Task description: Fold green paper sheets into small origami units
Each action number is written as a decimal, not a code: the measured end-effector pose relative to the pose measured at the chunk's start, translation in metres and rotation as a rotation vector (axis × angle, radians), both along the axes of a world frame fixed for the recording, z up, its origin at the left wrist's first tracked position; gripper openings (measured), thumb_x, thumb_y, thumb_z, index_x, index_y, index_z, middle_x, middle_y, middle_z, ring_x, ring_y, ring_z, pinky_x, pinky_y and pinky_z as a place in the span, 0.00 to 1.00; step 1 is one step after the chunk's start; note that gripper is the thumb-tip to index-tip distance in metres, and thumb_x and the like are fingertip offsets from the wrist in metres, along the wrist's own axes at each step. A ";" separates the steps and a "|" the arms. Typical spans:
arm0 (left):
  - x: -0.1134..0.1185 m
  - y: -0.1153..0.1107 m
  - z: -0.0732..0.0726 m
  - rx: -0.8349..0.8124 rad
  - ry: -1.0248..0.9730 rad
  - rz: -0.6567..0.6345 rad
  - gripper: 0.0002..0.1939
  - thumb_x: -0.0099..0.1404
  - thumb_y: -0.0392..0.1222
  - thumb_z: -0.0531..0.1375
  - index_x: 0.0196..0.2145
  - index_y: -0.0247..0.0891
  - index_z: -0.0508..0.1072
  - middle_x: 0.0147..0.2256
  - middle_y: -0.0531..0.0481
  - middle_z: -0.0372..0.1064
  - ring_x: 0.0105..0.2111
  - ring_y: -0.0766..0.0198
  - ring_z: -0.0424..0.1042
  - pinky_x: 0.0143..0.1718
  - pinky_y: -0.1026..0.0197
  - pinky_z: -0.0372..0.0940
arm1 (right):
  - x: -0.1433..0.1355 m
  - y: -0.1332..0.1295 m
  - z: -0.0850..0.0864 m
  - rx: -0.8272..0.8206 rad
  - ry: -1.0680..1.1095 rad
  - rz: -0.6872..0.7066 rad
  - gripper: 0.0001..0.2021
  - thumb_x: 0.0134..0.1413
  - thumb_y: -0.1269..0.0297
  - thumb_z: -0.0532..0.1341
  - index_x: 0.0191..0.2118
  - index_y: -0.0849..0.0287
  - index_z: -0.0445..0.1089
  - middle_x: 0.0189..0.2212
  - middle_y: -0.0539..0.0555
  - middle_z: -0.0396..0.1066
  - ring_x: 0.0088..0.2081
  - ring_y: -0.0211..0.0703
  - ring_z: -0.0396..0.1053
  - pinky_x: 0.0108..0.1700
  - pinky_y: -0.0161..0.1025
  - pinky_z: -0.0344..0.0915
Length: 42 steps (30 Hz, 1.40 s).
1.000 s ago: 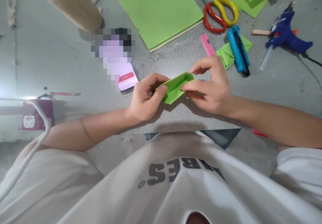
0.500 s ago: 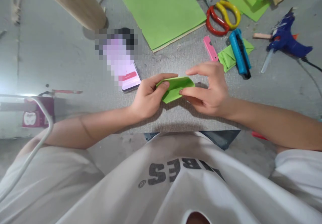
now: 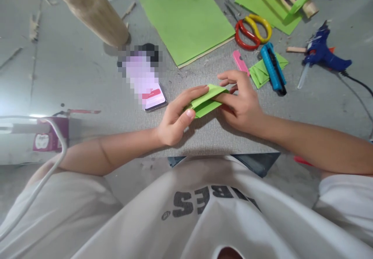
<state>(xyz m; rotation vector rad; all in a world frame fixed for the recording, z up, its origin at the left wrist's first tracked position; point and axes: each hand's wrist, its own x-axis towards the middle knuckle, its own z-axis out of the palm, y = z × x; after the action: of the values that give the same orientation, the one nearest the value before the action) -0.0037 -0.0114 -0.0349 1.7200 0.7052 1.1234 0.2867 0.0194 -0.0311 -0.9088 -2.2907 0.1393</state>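
A small folded piece of green paper is held between my hands above the near part of the grey table. My left hand grips its left end, fingers on the far side and thumb at the near edge. At the right end, my right hand has its thumb against the paper's opening, with the index finger raised off it. The paper's layers stand apart, showing a gap. Left of my hands lies a phone, its upper part blurred.
Beyond lie a green sheet, scissors, a pink cutter, a blue cutter on folded green paper, and a blue glue gun. A wooden cylinder is at the far left.
The green paper has tilted and its fold has opened wider. My left thumb has moved to its near edge, and my right thumb has come up to its right end. The view has shifted slightly.
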 end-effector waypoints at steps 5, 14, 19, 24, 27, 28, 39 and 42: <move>0.002 0.001 0.000 -0.154 -0.097 -0.011 0.32 0.89 0.71 0.64 0.78 0.54 0.84 0.77 0.43 0.84 0.76 0.37 0.84 0.79 0.34 0.80 | 0.017 0.009 -0.003 -0.056 0.045 0.085 0.23 0.82 0.63 0.65 0.72 0.40 0.86 0.76 0.61 0.76 0.62 0.60 0.82 0.60 0.59 0.87; 0.004 0.002 0.009 -0.108 0.020 0.136 0.39 0.87 0.80 0.62 0.74 0.48 0.86 0.68 0.36 0.88 0.67 0.39 0.90 0.68 0.38 0.86 | 0.006 0.010 -0.006 0.118 0.131 0.196 0.17 0.81 0.67 0.62 0.64 0.45 0.84 0.72 0.59 0.77 0.59 0.52 0.83 0.54 0.53 0.88; 0.007 0.000 0.011 -0.132 -0.026 0.118 0.36 0.85 0.79 0.68 0.70 0.48 0.88 0.65 0.37 0.91 0.66 0.39 0.91 0.67 0.38 0.87 | 0.003 0.011 -0.004 0.190 0.116 0.205 0.16 0.85 0.65 0.60 0.65 0.47 0.84 0.71 0.60 0.80 0.60 0.52 0.85 0.53 0.51 0.88; 0.005 -0.005 0.012 -0.275 -0.038 -0.024 0.45 0.81 0.85 0.65 0.78 0.51 0.81 0.76 0.41 0.85 0.70 0.39 0.90 0.65 0.43 0.90 | 0.005 0.008 0.001 0.193 0.102 0.180 0.18 0.84 0.70 0.59 0.62 0.50 0.85 0.71 0.62 0.84 0.63 0.54 0.87 0.54 0.51 0.89; 0.002 -0.005 0.014 -0.247 0.006 -0.019 0.45 0.84 0.84 0.60 0.80 0.50 0.79 0.75 0.49 0.86 0.73 0.42 0.88 0.66 0.51 0.89 | 0.006 0.004 0.005 0.035 0.022 0.155 0.20 0.85 0.64 0.59 0.64 0.44 0.89 0.75 0.58 0.84 0.69 0.60 0.86 0.64 0.61 0.89; 0.000 -0.004 0.013 -0.231 0.034 -0.006 0.44 0.86 0.83 0.57 0.79 0.49 0.79 0.73 0.51 0.87 0.73 0.43 0.88 0.65 0.54 0.89 | 0.007 0.003 0.007 -0.019 -0.002 0.144 0.20 0.86 0.62 0.59 0.63 0.43 0.89 0.76 0.56 0.84 0.71 0.61 0.85 0.66 0.64 0.88; 0.003 -0.005 0.000 -0.230 -0.032 0.061 0.40 0.81 0.80 0.70 0.76 0.55 0.85 0.72 0.42 0.87 0.78 0.35 0.83 0.74 0.34 0.87 | 0.007 0.001 0.010 -0.147 0.023 0.189 0.24 0.90 0.58 0.55 0.71 0.38 0.87 0.80 0.49 0.82 0.73 0.58 0.86 0.67 0.60 0.87; 0.006 -0.007 0.005 -0.278 -0.071 0.048 0.37 0.81 0.77 0.72 0.75 0.54 0.84 0.72 0.42 0.87 0.75 0.35 0.86 0.70 0.34 0.89 | 0.005 -0.001 0.008 -0.130 0.035 0.194 0.25 0.91 0.59 0.54 0.73 0.37 0.87 0.80 0.48 0.83 0.74 0.56 0.86 0.68 0.59 0.86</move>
<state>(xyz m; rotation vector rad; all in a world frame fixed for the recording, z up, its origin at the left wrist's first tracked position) 0.0020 -0.0182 -0.0295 1.4289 0.8216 1.0589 0.2920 0.0186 -0.0228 -0.7396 -2.3560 0.3893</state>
